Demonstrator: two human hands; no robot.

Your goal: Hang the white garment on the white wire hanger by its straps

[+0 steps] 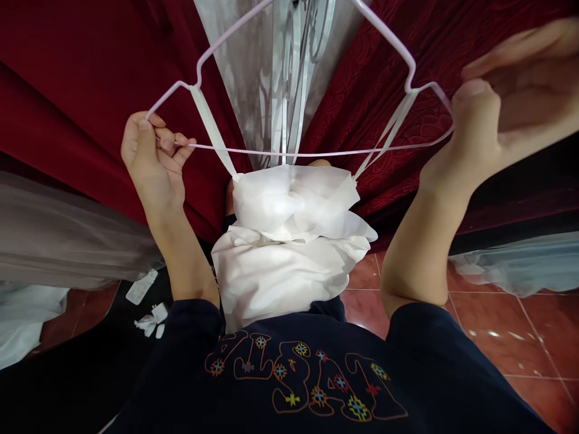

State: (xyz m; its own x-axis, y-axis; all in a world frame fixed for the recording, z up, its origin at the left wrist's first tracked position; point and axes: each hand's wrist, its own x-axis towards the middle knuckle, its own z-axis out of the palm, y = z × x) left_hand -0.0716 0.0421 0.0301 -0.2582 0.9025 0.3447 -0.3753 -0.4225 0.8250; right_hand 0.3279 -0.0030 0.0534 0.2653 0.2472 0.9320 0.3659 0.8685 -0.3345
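A pale lilac clothes hanger (289,153) stretches across the view, its top cut off by the upper edge. Two thin straps hang a white strappy garment (280,265) from the hanger's notches; its folds gather near my lap. My left hand (156,150) is closed around the hanger's left corner, thumb and fingers pinching the wire. At the opposite corner, my right hand (493,114) has its fingers stretched out and its thumb apart from them. The hanger's right tip meets the thumb side of that hand, where the exact contact is hidden.
Dark red curtains (90,54) flank a white metal frame (289,84) ahead. Sheer grey fabric (67,229) hangs at left, pale tulle (529,265) at right. A white charger plug (159,312) and small white items lie on a black surface. Red tiles (502,337) cover the floor.
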